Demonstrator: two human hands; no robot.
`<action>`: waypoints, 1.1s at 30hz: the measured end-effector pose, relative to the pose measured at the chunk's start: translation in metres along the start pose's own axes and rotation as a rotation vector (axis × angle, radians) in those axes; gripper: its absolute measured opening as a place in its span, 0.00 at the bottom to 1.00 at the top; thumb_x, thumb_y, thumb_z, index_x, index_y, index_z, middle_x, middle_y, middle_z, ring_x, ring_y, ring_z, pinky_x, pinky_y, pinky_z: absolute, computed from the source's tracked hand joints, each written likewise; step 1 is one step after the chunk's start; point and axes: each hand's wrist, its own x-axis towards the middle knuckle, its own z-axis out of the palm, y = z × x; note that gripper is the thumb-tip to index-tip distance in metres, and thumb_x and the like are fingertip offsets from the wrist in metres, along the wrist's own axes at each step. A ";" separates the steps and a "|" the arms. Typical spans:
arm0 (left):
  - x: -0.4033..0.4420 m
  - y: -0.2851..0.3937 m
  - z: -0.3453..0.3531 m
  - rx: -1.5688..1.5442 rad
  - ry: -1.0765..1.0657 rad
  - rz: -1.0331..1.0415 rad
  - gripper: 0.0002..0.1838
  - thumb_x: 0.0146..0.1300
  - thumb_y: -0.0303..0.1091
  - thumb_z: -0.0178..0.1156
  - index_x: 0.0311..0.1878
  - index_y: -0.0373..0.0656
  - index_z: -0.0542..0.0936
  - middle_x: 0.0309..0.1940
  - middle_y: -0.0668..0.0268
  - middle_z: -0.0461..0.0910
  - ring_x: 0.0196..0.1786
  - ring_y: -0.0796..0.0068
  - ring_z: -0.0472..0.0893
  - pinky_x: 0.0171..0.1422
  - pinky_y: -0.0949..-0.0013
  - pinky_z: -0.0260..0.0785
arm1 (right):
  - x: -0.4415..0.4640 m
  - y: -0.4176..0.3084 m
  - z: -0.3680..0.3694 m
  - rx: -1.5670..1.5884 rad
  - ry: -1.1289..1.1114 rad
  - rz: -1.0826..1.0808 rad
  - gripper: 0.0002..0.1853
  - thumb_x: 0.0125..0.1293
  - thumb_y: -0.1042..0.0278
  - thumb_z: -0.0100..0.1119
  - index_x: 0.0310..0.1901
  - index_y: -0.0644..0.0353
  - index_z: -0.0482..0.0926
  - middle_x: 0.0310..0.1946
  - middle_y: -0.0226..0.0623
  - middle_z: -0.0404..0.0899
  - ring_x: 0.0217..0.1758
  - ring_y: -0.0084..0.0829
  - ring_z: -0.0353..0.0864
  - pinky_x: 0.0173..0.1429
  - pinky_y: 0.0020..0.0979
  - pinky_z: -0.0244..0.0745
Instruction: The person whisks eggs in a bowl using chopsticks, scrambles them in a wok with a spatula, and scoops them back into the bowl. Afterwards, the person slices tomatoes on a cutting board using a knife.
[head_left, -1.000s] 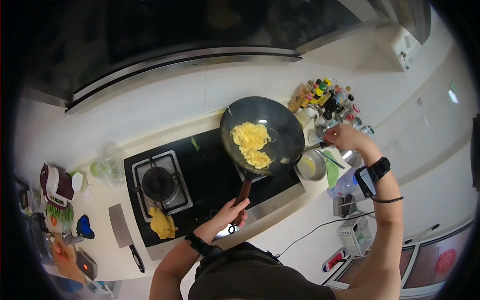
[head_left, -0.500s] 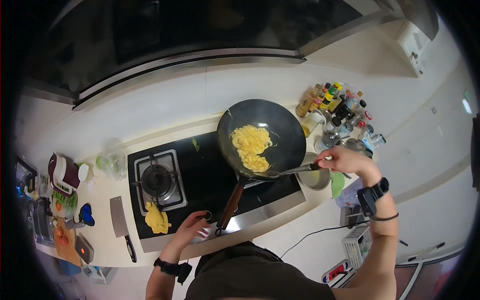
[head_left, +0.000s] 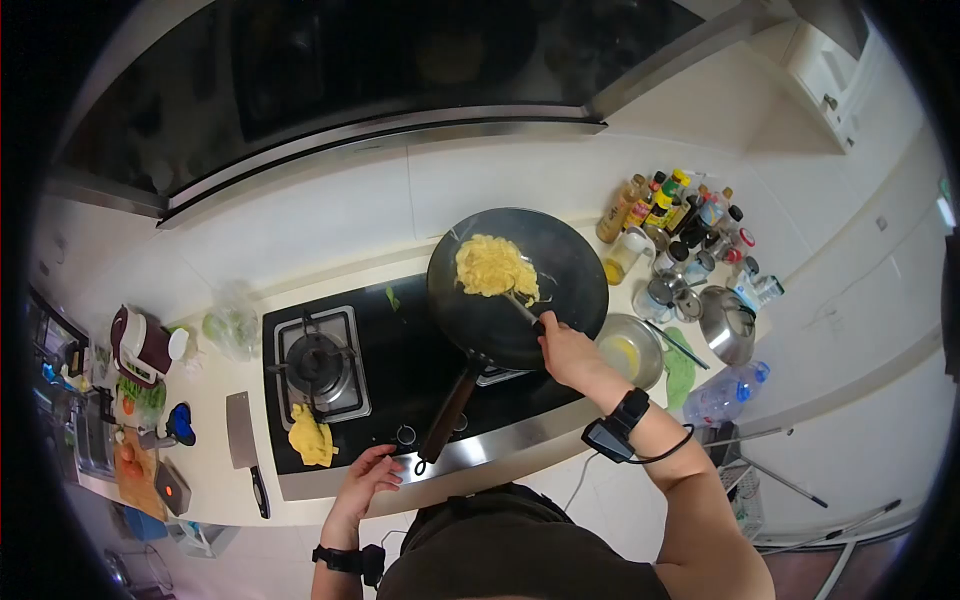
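My right hand [head_left: 570, 355] is wrapped round the handle of a spatula [head_left: 522, 310], over the right side of a dark wok [head_left: 575, 275]. The spatula's tip reaches the lower edge of the yellow scrambled eggs [head_left: 490, 264], which hide part of it. The wok sits on the right burner, its brown handle [head_left: 447, 415] pointing toward me. My left hand [head_left: 366, 484] hovers at the stove's front edge, left of that handle and near a knob [head_left: 405, 434]. Its fingers are loosely bent and apart, holding nothing.
A yellow cloth [head_left: 312, 437] lies by the left burner [head_left: 315, 362]. On the left counter lies a cleaver [head_left: 241, 430]. To the right stand a metal bowl [head_left: 645, 340] with yellow residue, chopsticks [head_left: 680, 346], a green cloth [head_left: 680, 372] and several bottles [head_left: 660, 200].
My right hand has moved left and inward over the wok with the spatula. The eggs have been gathered higher into one heap. My left hand has shifted slightly left, away from the wok handle.
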 end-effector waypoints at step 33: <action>-0.003 -0.036 -0.035 -0.012 0.066 -0.077 0.19 0.72 0.39 0.61 0.60 0.40 0.75 0.40 0.62 0.83 0.37 0.73 0.83 0.41 0.72 0.79 | -0.085 0.008 -0.119 0.359 -0.133 -0.031 0.17 0.63 0.73 0.66 0.55 0.57 0.80 0.35 0.44 0.85 0.38 0.38 0.85 0.45 0.35 0.76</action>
